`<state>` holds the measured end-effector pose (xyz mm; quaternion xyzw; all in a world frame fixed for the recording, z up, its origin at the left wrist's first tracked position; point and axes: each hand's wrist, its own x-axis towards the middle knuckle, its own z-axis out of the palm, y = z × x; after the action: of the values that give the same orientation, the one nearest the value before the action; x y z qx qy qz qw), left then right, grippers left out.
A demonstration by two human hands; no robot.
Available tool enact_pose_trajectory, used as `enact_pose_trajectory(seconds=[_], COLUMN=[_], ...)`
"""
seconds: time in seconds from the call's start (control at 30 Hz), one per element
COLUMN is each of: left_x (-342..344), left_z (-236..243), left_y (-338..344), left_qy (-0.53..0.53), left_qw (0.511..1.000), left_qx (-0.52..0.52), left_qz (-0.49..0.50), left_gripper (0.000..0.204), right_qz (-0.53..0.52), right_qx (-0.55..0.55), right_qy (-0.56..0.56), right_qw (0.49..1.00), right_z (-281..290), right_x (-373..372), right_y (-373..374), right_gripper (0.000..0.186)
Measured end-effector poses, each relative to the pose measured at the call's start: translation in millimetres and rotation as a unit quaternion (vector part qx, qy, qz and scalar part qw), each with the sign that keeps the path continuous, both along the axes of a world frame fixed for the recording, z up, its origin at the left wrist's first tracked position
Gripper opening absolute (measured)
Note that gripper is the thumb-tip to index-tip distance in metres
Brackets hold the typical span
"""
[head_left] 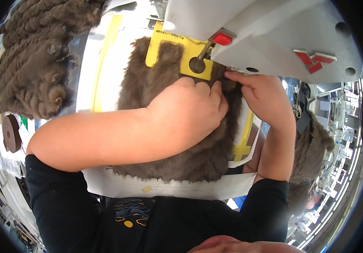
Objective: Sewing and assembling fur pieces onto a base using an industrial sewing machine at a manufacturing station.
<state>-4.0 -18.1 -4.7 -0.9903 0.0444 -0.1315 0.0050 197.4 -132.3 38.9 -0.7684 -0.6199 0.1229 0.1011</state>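
A brown fur piece [139,88] lies on a white work surface under a sewing machine head [253,46]. My left hand [190,105] rests on the fur, fingers curled and bunched on it just in front of the yellow template plate [198,69]. Its fingertips are partly hidden. From the other side, my right hand [265,95] grips the edge of the same fur, index finger stretched along it beside the machine and the other fingers folded. The flat yellow plate, with a round hole and a notch, sits on the fur by the machine's needle area.
Stacked brown fur pieces [38,55] lie at the far left, with a brown roll of tape [11,133] nearer. Yellow tape strips [105,63] mark the white surface. More fur [312,147] hangs at the right. The machine's body overhangs the right hand.
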Motion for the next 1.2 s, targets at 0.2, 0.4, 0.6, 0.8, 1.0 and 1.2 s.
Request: enact_pose_trajectory(seconds=[0.2, 0.4, 0.6, 0.8, 1.0, 1.2], left_x=[2, 7, 14, 19, 13, 9], left_z=[3, 8, 6, 8, 12, 14], left_y=[6, 12, 20, 25, 31, 32], left_qy=[0.027, 0.038, 0.042, 0.064, 0.084, 0.087], left_qw=[1.000, 0.999, 0.999, 0.996, 0.995, 0.995], left_qx=[0.010, -0.015, -0.032, -0.061, -0.054, -0.039], left_qz=[0.002, 0.010, 0.007, 0.007, 0.015, 0.019], left_gripper=[0.044, 0.044, 0.042, 0.042, 0.042, 0.041], right_qz=[0.005, -0.018, -0.038, -0.020, -0.001, -0.113], right_qx=[-0.004, 0.005, -0.002, 0.046, 0.066, -0.010], right_qy=[0.004, 0.014, -0.036, -0.042, -0.033, 0.140], right_qw=[1.000, 1.000, 0.999, 0.998, 0.997, 0.984], right_z=[0, -13, -6, -21, -22, -33], right_x=[3, 15, 10, 27, 28, 48], right_y=[3, 0, 6, 5, 12, 16], right_gripper=[0.041, 0.029, 0.020, 0.019, 0.016, 0.015])
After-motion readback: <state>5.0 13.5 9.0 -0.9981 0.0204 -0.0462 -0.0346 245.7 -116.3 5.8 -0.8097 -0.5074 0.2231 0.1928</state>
